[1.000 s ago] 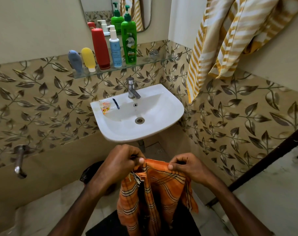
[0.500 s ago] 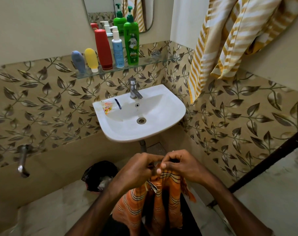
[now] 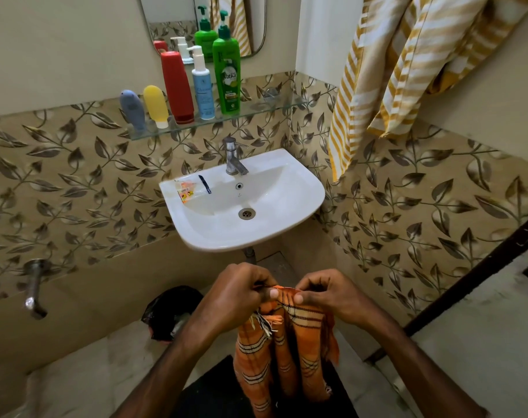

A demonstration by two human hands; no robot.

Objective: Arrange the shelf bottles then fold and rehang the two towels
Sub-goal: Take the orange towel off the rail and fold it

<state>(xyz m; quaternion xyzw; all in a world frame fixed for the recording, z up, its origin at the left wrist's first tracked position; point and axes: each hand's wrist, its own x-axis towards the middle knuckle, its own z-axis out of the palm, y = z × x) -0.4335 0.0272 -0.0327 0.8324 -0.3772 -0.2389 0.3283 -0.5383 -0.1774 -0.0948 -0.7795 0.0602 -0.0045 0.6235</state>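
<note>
An orange checked towel (image 3: 284, 354) hangs in folds below my hands, in front of the sink. My left hand (image 3: 238, 294) and my right hand (image 3: 326, 294) pinch its top edge close together, thumbs nearly touching. A yellow-and-white striped towel (image 3: 386, 76) hangs high on the right wall. On the glass shelf (image 3: 271, 108) stand several bottles in a row: grey-blue (image 3: 133, 110), yellow (image 3: 156, 106), red (image 3: 177, 86), pale blue pump (image 3: 202, 86) and green pump (image 3: 226, 76).
A white sink (image 3: 302, 203) with a steel tap (image 3: 234, 159) juts out below the shelf; a small sachet and a dark razor lie on its left rim. A black bag (image 3: 169, 312) lies on the floor at left. A wall tap (image 3: 35, 292) sticks out low left.
My hands came together from wider apart, bunching the orange towel's top edge, then parted slightly. The towel hangs narrower than one second ago.
</note>
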